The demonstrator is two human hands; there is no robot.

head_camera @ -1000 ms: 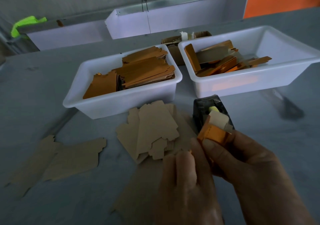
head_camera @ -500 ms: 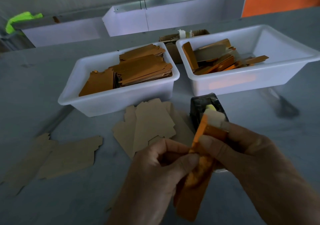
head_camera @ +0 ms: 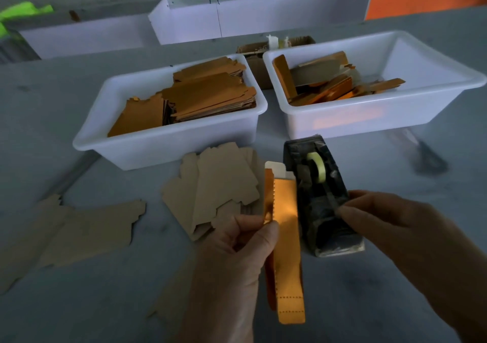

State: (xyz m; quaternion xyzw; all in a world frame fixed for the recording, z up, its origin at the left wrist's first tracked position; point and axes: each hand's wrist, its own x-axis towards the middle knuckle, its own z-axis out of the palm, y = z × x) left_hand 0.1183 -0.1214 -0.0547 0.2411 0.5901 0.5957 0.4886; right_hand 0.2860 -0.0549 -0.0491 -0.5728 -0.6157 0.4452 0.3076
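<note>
1. Orange and shiny, the folded carton (head_camera: 286, 211) is hanging above the surface (head_camera: 105, 303), just left of the tape dispenser (head_camera: 324, 211).
2. The left hand (head_camera: 237, 263) is gripping the carton near its middle, with the thumb in front and the fingers curled behind.
3. The right hand (head_camera: 390, 224) is touching the near end of the dispenser with its fingertips brought together. I cannot tell whether it is pinching tape.
4. Flat brown blanks (head_camera: 224, 184) are lying behind the carton, in front of the left white tub (head_camera: 168, 145) and the right white tub (head_camera: 342, 116), both holding more cartons.

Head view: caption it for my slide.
Left hand holds a folded orange carton; right hand pinches at the tape dispenser.
</note>
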